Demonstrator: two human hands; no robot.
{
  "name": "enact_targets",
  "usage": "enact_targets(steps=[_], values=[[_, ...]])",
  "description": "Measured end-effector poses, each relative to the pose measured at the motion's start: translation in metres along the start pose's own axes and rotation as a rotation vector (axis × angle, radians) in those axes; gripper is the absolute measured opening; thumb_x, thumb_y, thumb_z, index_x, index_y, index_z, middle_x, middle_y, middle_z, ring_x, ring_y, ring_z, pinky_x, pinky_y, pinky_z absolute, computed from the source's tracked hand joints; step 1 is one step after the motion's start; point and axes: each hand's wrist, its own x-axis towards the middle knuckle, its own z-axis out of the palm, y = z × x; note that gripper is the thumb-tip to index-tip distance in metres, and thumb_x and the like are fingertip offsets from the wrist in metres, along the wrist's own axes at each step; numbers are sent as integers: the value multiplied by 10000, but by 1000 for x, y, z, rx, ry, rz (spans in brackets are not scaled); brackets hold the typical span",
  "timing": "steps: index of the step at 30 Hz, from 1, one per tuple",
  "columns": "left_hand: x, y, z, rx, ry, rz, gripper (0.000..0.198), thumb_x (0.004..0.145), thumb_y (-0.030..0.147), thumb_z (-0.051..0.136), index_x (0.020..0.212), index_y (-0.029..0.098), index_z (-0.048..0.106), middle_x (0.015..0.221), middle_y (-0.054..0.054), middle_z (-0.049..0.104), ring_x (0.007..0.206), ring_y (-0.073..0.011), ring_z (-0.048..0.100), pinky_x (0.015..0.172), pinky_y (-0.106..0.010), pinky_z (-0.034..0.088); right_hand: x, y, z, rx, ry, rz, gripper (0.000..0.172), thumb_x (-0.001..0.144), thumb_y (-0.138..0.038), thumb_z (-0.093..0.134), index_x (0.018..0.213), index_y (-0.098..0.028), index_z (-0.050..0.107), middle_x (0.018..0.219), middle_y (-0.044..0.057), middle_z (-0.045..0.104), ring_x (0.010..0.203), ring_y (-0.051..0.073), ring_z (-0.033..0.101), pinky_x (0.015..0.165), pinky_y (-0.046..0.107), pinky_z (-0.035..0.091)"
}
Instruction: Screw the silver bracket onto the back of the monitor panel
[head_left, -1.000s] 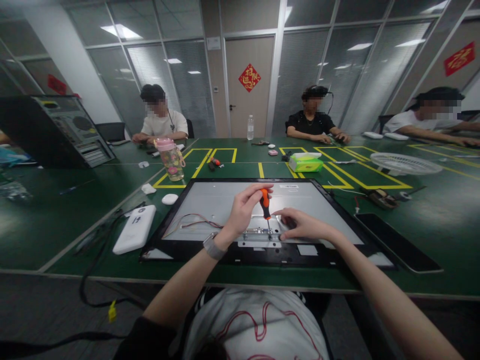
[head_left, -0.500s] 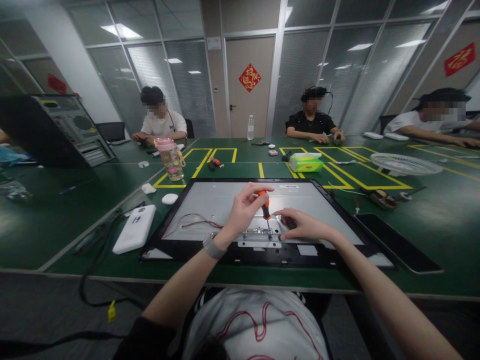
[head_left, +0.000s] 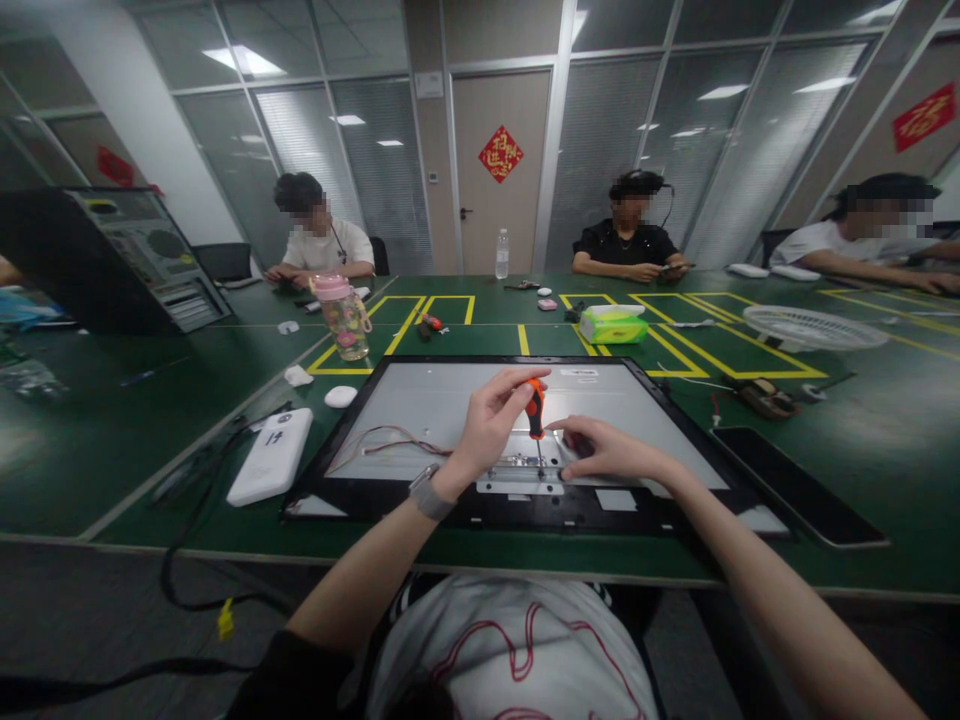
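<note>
A black-framed monitor panel [head_left: 420,400] lies face down on the green table [head_left: 112,430], its grey metal back up. My left hand [head_left: 491,415] is closed on the orange handle of a small screwdriver [head_left: 534,410], held upright with its tip on a metal bracket [head_left: 521,470] near the panel's front edge. My right hand [head_left: 604,450] rests on the panel just right of the screwdriver tip, fingers curled, touching the bracket area. Thin red and white wires [head_left: 390,440] run across the panel to the left of my left hand.
A white box [head_left: 271,455] and black cables lie left of the panel, a dark flat strip [head_left: 799,485] to its right. Further back stand a pink-lidded bottle [head_left: 343,318], a green tissue pack [head_left: 611,325] and a white fan grille [head_left: 814,327]. A PC case [head_left: 127,260] lies far left. Three people sit across.
My left hand's fingers have shifted slightly around the screwdriver handle, which stays upright on the bracket. My right hand has not moved.
</note>
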Motion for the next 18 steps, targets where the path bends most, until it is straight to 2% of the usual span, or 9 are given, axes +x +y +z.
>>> enact_targets(steps=[4, 7, 10, 14, 16, 18], values=[[0, -3, -1, 68, 38, 11, 165, 885, 293, 621, 965, 196, 727, 920, -48, 638, 802, -133, 607, 698, -247, 495, 0, 0, 0, 2, -2, -8, 708, 689, -542, 765, 1271, -179, 594, 882, 32, 561, 795, 205, 529, 739, 331, 454], [-2, -5, -1, 108, 9, 25, 215, 929, 270, 548, 1064, 208, 703, 987, -62, 654, 884, -154, 614, 756, -268, 500, 0, 0, 0, 7, -2, -16, 700, 689, -538, 766, 1263, -176, 598, 876, 30, 559, 802, 207, 537, 754, 337, 458], [-4, -4, 1, 191, 8, 106, 236, 946, 242, 520, 1114, 216, 683, 1015, -63, 654, 914, -155, 605, 789, -277, 489, 1, 0, 0, -3, -3, -13, 704, 682, -538, 773, 1254, -164, 604, 863, 28, 555, 801, 209, 536, 754, 338, 455], [-6, 0, 3, 338, 93, 237, 142, 866, 275, 661, 978, 199, 704, 876, -31, 607, 797, -139, 573, 761, -278, 478, 0, 0, 0, -3, -8, -9, 717, 679, -543, 773, 1261, -161, 599, 864, 31, 548, 799, 209, 531, 748, 336, 452], [-6, 1, 2, 338, 71, 259, 159, 890, 290, 624, 992, 196, 702, 906, -44, 610, 843, -154, 584, 791, -293, 479, 0, 0, 0, 1, -3, -10, 708, 681, -547, 771, 1259, -178, 598, 868, 30, 550, 804, 209, 531, 749, 333, 452], [-7, 1, 1, 296, 14, 232, 230, 950, 273, 510, 1078, 198, 684, 999, -69, 638, 927, -172, 598, 834, -310, 478, 0, 0, 0, 0, -1, -13, 696, 683, -550, 769, 1253, -187, 601, 874, 30, 555, 809, 209, 533, 752, 331, 451]])
